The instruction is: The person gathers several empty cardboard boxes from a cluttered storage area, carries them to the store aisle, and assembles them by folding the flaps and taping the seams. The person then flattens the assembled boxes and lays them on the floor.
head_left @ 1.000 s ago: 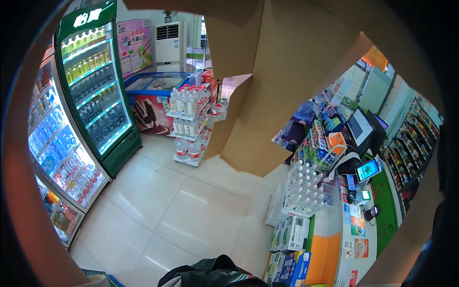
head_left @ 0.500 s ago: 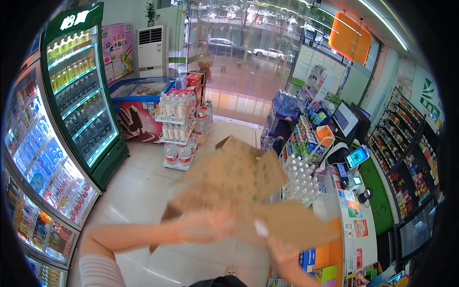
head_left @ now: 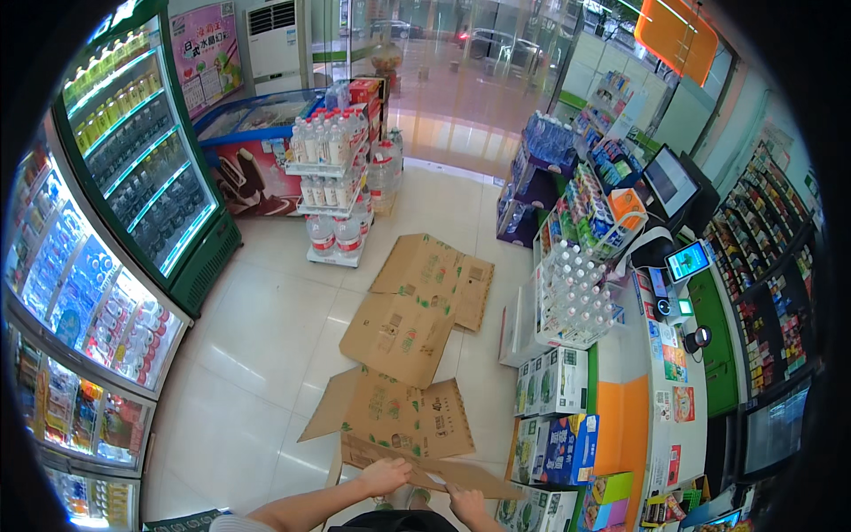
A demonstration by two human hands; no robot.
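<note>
A flattened brown cardboard box (head_left: 408, 310) with green print lies spread out, sloping down from my hands toward the floor tiles in front of me. Its nearer panels (head_left: 390, 408) fan out to both sides, and a long flap (head_left: 443, 465) stands up close to my body. My left hand (head_left: 386, 476) is closed over this near flap, its fingers pressed on the edge. At the right part of the same flap, my right hand (head_left: 467, 505) is closed on the cardboard, with its fingertips partly hidden.
Glass-door drink fridges (head_left: 142, 151) line the left side. A bottle rack (head_left: 332, 186) stands ahead beside a chest freezer (head_left: 253, 168). On the right are a checkout counter (head_left: 651, 390), a block of clear bottles (head_left: 576, 293) and stacked cartons (head_left: 550, 381).
The cardboard has swung down from a raised, blurred position to lie lower and spread out. Both hands have moved down and closer to my body, and the view tilts lower.
</note>
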